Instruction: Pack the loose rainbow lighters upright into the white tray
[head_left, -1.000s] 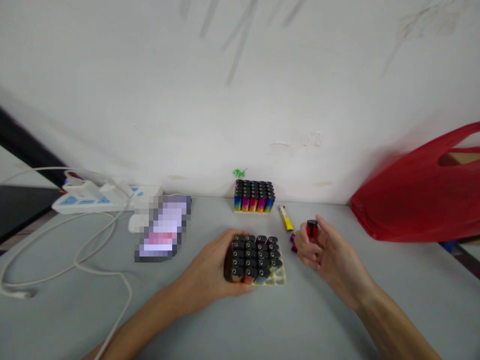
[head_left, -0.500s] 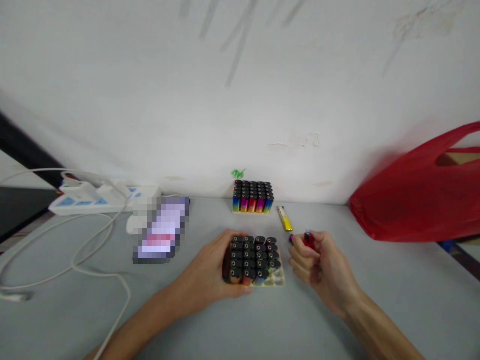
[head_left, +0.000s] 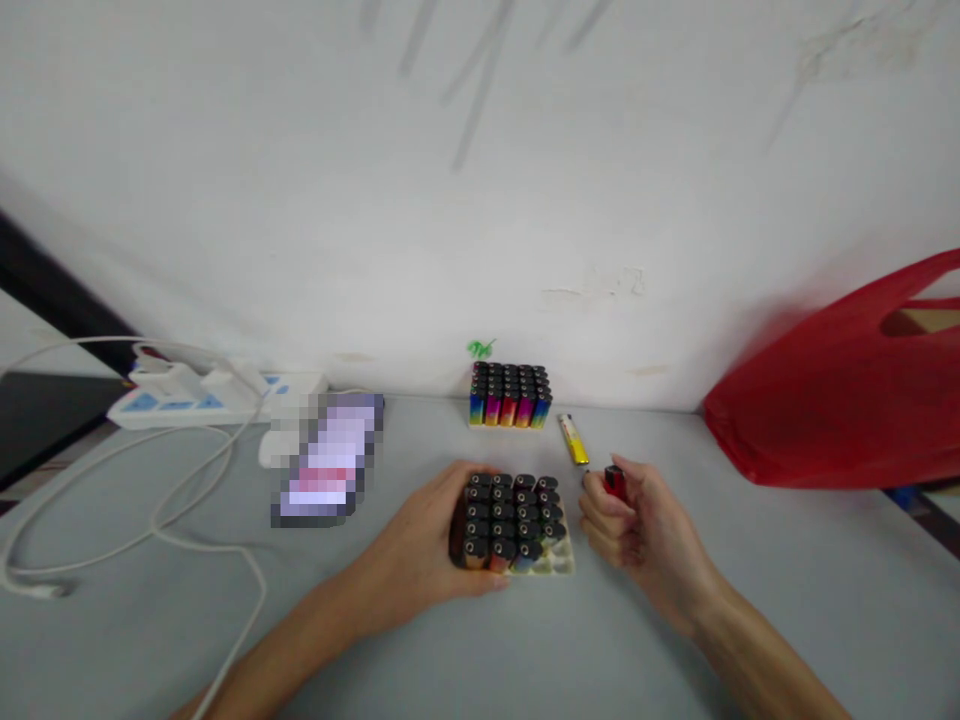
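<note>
My left hand (head_left: 424, 545) is wrapped around the left side of a pale tray of lighters (head_left: 514, 520), thumb along its near edge. These lighters stand upright in rows with black tops up; several slots at the near right corner hold none. To the right of the tray, my right hand (head_left: 634, 520) is closed around a lighter (head_left: 615, 483) whose red and black end shows above the curled fingers. A small dark end also pokes out at the fingers' left; whether it belongs to the same lighter I cannot tell.
A full block of multicoloured lighters (head_left: 510, 396) stands by the wall. Nearby lies a slim yellow and white object (head_left: 574, 440). At left are a blurred-out phone (head_left: 330, 460), a power strip (head_left: 217, 400) and a white cable (head_left: 206, 548). A red bag (head_left: 825, 410) sits at right.
The whole view has shifted slightly. Within the right hand the lighter has turned a little, and the purple end at the fingers' left now looks dark. My left hand keeps its hold.
</note>
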